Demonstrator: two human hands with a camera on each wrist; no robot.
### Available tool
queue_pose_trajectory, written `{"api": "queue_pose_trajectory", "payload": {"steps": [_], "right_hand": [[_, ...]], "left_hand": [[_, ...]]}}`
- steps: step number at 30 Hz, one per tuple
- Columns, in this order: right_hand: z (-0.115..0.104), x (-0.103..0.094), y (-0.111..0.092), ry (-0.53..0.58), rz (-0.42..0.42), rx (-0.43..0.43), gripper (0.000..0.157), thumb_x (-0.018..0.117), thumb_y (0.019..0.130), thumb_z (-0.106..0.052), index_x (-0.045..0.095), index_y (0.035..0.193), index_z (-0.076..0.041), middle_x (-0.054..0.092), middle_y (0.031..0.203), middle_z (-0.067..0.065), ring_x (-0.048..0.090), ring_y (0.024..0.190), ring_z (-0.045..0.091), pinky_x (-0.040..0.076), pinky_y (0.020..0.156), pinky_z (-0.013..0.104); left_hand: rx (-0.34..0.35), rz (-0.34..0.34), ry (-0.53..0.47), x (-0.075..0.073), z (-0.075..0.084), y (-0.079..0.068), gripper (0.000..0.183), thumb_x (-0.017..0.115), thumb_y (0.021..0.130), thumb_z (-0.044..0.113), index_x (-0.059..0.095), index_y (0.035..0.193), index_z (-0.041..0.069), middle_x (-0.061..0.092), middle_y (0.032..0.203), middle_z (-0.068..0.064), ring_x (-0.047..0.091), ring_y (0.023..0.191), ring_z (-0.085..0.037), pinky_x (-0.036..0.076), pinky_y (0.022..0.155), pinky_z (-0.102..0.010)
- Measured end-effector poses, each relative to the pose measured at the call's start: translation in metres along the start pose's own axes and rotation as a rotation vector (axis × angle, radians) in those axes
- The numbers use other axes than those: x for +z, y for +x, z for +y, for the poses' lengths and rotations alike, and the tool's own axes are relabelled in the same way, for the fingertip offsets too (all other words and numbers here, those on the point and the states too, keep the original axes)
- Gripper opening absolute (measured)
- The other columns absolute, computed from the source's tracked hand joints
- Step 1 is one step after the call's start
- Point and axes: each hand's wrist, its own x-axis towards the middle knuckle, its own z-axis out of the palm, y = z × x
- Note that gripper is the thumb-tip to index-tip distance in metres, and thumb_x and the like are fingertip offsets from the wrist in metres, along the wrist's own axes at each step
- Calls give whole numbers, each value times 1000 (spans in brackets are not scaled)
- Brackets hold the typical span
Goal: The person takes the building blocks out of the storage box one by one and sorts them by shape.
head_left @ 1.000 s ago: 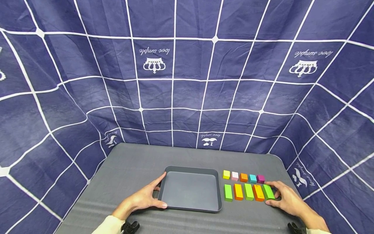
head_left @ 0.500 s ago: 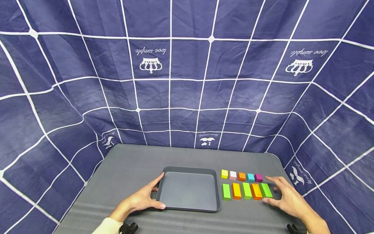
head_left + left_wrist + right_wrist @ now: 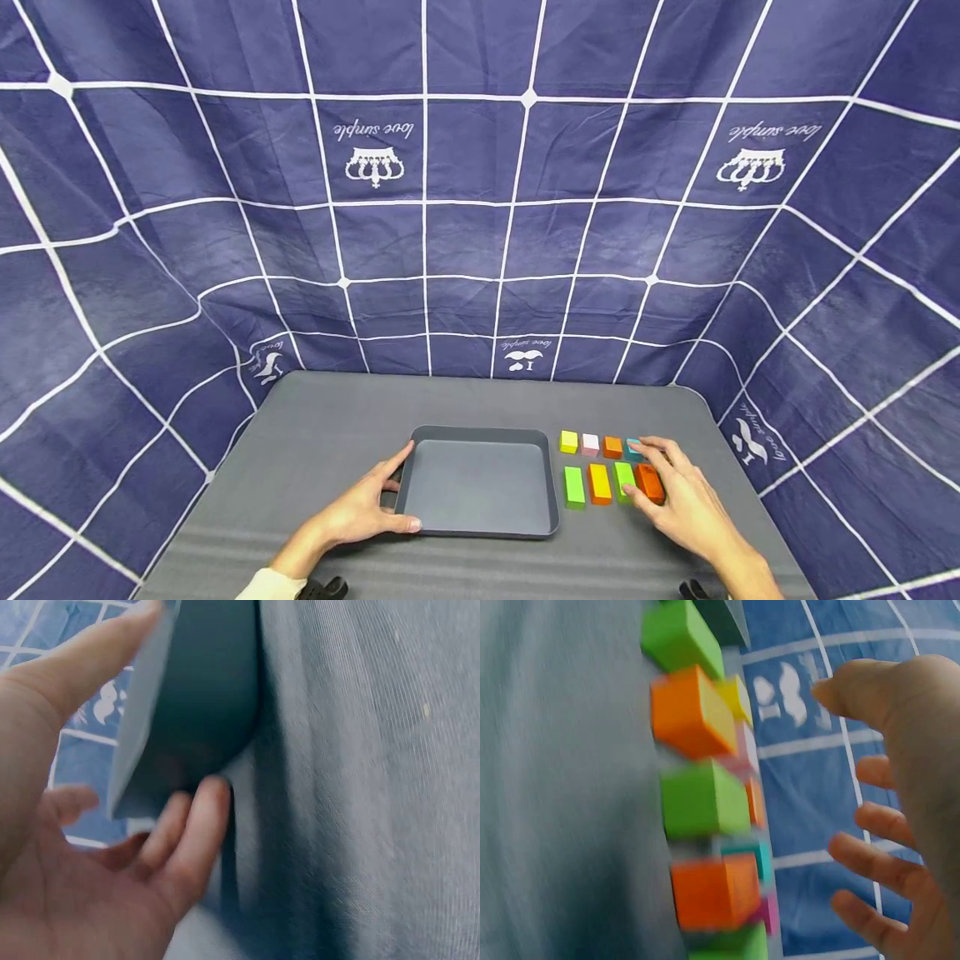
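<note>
My left hand (image 3: pixel 356 512) lies along the left side of a shallow grey tray (image 3: pixel 480 483), thumb at its near corner and index finger at its far corner. In the left wrist view, fingertips touch the tray's outer wall (image 3: pixel 206 682). Over the right end of two block rows hovers my right hand (image 3: pixel 690 504), fingers spread, holding nothing. Beneath it are an orange block (image 3: pixel 649 483) and a teal cube (image 3: pixel 633 451). A purple cube (image 3: pixel 772 911) and a green block (image 3: pixel 739 946) show in the right wrist view; the hand hides them from the head view.
Right of the tray, the back row has yellow (image 3: pixel 569 442), pink (image 3: pixel 590 446) and orange (image 3: pixel 612 448) cubes. Longer green (image 3: pixel 574 487), orange-yellow (image 3: pixel 599 484) and green (image 3: pixel 623 479) blocks form the front row. A blue gridded cloth (image 3: pixel 480 242) hangs behind the grey table (image 3: pixel 337 417).
My right hand has left the right-end green block's side, lifted and moved left over the rows. My left hand stays at the tray. The head view has shifted slightly right.
</note>
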Motion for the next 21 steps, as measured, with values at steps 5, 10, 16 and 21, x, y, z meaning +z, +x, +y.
{"api": "queue_pose_trajectory", "payload": {"steps": [5, 10, 16, 21], "right_hand": [[-31, 11, 6, -39, -25, -8, 79, 102, 86, -47, 73, 155, -22, 66, 162, 12, 71, 134, 39, 55, 98, 65], [-61, 22, 16, -89, -89, -24, 97, 93, 88, -71, 63, 169, -28, 53, 179, 12, 64, 151, 44, 49, 119, 73], [-94, 41, 24, -128, -192, -10, 118, 83, 84, -91, 45, 181, -35, 37, 191, 9, 48, 170, 48, 32, 131, 85], [-109, 55, 19, -138, -243, 15, 128, 83, 81, -93, 32, 185, -39, 34, 193, 12, 40, 174, 52, 26, 130, 89]], "left_hand": [[10, 231, 361, 10, 23, -5, 117, 99, 93, 51, 36, 184, 16, 45, 180, -26, 60, 153, -49, 58, 116, -66], [121, 440, 696, 34, 51, -5, 104, 87, 96, 72, 47, 180, 27, 51, 181, -16, 56, 160, -48, 44, 124, -79], [140, 469, 876, 64, 64, -2, 112, 73, 92, 93, 40, 183, 37, 39, 191, -11, 39, 176, -46, 26, 135, -83], [57, 418, 867, 75, 63, 1, 122, 72, 87, 98, 30, 186, 41, 22, 197, -11, 15, 184, -46, 8, 139, -84]]}}
